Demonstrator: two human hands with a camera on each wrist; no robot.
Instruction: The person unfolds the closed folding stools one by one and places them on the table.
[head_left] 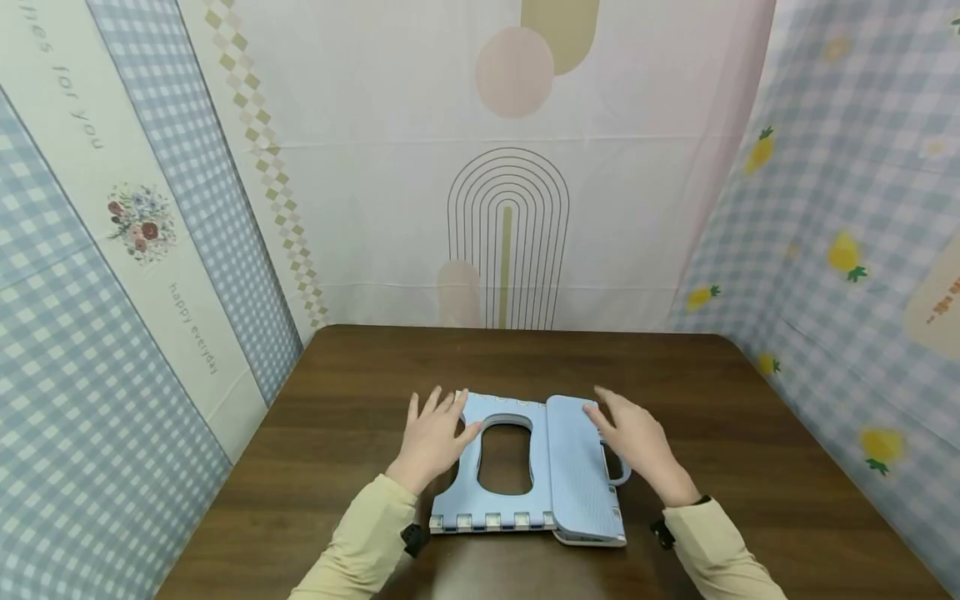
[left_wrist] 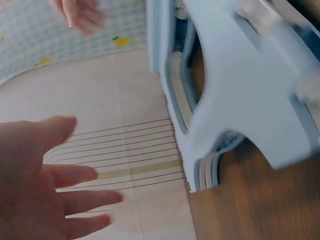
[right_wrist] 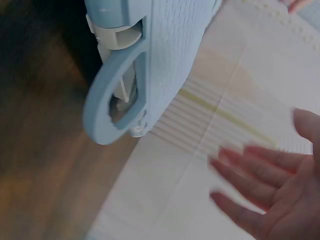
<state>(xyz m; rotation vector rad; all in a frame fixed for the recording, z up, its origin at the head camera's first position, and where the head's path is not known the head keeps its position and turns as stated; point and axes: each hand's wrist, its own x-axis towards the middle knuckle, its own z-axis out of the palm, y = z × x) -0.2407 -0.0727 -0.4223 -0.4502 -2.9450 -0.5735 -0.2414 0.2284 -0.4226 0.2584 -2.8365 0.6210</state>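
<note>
Two flat, empty hands, left hand and right hand, over a blue folded stool near the front edge of the tabletop; probably hard, light, smooth plastic, best grabbed by its loop handle.

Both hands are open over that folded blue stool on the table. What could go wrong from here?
1. The left hand lies beside the oval cutout of the folded stool; fingers could get pinched if the panels shift.
2. The right hand is near the side handle and its hinge, another likely pinch point.
3. Neither hand grips anything, so the stool may slide on the smooth table when pushed.
</note>
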